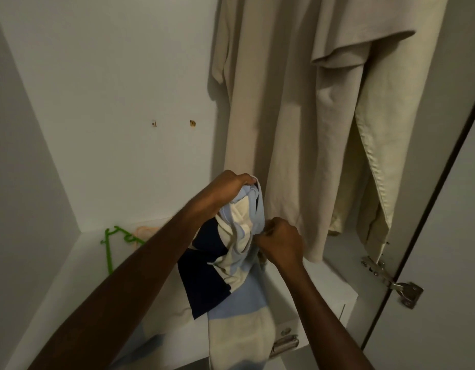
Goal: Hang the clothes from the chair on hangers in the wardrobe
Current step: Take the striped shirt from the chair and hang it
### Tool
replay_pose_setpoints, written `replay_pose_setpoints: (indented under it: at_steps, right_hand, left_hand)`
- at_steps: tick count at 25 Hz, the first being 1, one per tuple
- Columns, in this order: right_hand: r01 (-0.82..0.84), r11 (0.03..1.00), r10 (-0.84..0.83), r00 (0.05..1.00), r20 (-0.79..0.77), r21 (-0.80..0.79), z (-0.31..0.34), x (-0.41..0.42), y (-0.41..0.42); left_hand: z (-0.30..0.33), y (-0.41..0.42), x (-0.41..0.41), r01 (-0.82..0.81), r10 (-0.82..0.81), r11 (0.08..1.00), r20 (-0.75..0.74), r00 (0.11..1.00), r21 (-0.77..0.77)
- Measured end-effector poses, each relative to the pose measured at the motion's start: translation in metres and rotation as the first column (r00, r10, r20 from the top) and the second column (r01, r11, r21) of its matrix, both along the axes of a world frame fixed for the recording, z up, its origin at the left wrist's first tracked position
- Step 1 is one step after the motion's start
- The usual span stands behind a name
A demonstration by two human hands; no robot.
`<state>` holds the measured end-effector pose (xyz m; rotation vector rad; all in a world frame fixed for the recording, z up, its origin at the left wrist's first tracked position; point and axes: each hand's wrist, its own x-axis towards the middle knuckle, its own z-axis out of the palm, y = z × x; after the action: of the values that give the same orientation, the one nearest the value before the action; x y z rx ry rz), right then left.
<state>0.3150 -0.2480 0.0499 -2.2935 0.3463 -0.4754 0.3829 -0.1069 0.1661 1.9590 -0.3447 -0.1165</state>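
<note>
At the centre of the frame the left hand (227, 189) curls its fingers over the bunched top of a striped knit garment in pale blue, cream and navy (225, 265), which hangs down from it toward the lower edge. Just right and lower, the right hand (280, 241) pinches a fold of the same cloth. Behind them, at upper right, beige garments (284, 116) hang inside the white wardrobe (111, 89). At lower left a green plastic hanger (111, 244) lies on its floor.
</note>
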Motion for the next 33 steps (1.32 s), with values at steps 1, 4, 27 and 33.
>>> replay_pose_setpoints:
  at_steps: [1, 4, 27, 33]
  right_hand:
    - [-0.047, 0.982, 0.046, 0.999, 0.013, 0.183, -0.001, 0.001, -0.002]
    - [-0.143, 0.874, 0.107, 0.989, 0.102, 0.465, 0.0, 0.001, 0.001]
    - [-0.34, 0.755, 0.26, 0.94, 0.219, 0.561, 0.18, -0.001, -0.082]
    - [-0.514, 0.653, 0.347, 0.856, 0.383, 0.556, 0.231, -0.044, -0.078]
  left_hand:
    - [0.003, 0.0, -0.002, 0.0, 0.0, 1.0, 0.01, 1.0, 0.007]
    - [0.008, 0.002, -0.009, -0.026, 0.026, 1.0, 0.02, 0.999, 0.0]
    - [0.095, 0.064, -0.063, -0.555, 0.45, 0.827, 0.489, 0.747, 0.087]
    - [0.135, 0.101, -0.106, -0.033, 0.086, 0.98, 0.267, 0.96, -0.198]
